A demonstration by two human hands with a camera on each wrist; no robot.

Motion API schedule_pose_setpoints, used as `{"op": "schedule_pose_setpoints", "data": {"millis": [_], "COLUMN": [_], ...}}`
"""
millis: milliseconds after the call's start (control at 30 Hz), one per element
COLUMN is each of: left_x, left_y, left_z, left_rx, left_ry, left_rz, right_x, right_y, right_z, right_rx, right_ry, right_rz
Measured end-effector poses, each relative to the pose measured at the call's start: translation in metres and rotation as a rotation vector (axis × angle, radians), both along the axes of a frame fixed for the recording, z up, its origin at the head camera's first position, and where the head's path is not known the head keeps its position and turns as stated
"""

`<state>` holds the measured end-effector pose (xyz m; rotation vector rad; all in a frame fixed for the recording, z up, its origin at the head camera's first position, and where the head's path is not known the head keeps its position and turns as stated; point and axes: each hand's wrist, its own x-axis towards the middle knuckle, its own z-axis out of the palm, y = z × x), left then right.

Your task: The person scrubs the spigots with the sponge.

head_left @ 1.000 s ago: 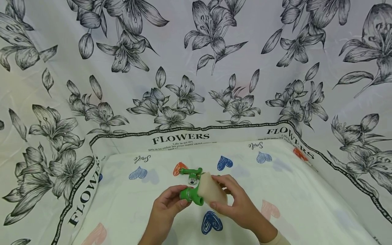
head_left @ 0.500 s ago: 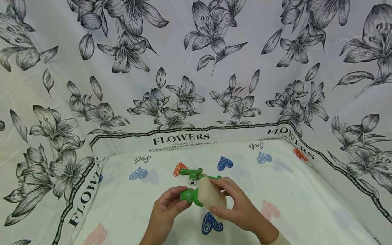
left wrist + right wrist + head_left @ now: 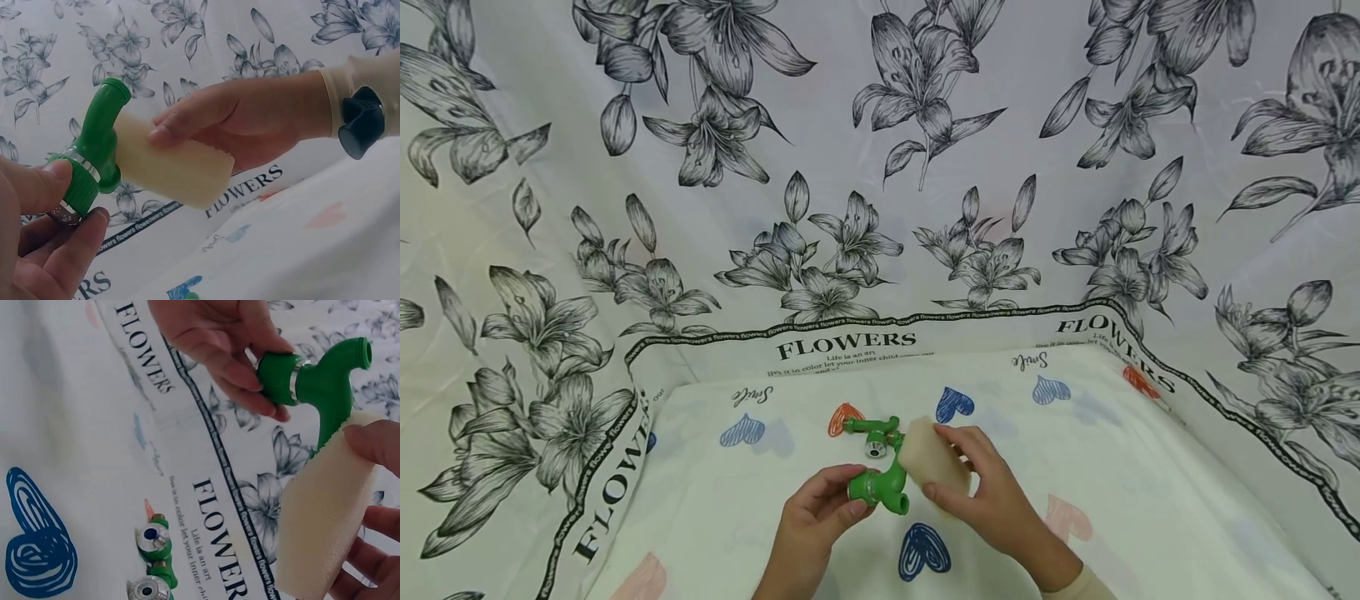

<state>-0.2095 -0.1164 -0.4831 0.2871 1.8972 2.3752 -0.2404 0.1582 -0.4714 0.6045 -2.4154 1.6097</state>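
A green plastic tap [image 3: 891, 483] with a silver ring is held up over the cloth, its spout bare in the head view. My left hand [image 3: 820, 508] grips it by the ribbed end, thumb and fingers around it in the left wrist view. My right hand [image 3: 988, 492] holds a cream sponge block [image 3: 934, 462] between thumb and fingers. In the right wrist view the sponge [image 3: 331, 506] lies against the green body of the tap [image 3: 331, 381] and hides part of it.
Behind the hands, more green taps [image 3: 868, 426] with silver ends lie on the white heart-print cloth [image 3: 760, 483]. A floral curtain [image 3: 880, 250] hangs at the back and sides.
The sponge slid over the tap half a second ago, covering its spout; now it sits further right and up, and the spout shows again. My left hand keeps its grip.
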Motion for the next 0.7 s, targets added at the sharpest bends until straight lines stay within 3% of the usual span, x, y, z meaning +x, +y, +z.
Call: {"op": "schedule_pose_setpoints", "data": {"millis": [367,700], "left_x": [-0.002,0.0], "left_y": [0.002,0.004], "left_z": [-0.004,-0.001], "left_rx": [0.03,0.056], "left_ry": [0.034,0.015], "left_rz": [0.024,0.032], "right_x": [0.009,0.01], "right_y": [-0.006,-0.006], "right_z": [-0.002,-0.004], "right_rx": [-0.058,-0.203], "right_ry": [-0.04,-0.063], "right_rz": [0.104,0.255]}}
